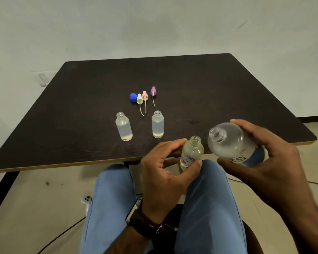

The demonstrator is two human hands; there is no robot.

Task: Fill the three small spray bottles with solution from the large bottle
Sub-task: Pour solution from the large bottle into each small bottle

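Observation:
My left hand (165, 165) grips a small open spray bottle (192, 151) with a purple flower print, held upright just off the table's near edge. My right hand (264, 153) holds the large clear bottle (231, 142) with a blue label, uncapped and tilted so its mouth points left toward the small bottle. Their mouths are close but apart. Two more small bottles (124, 128) (157, 124) stand open on the dark table (81, 116), each with liquid inside.
Three spray pump tops, white (139, 99), pink (144, 95) and purple (153, 91), lie beyond the bottles with a blue cap (133, 97) beside them. My knees in blue trousers sit below the table edge. Cables and a small white object lie on the floor.

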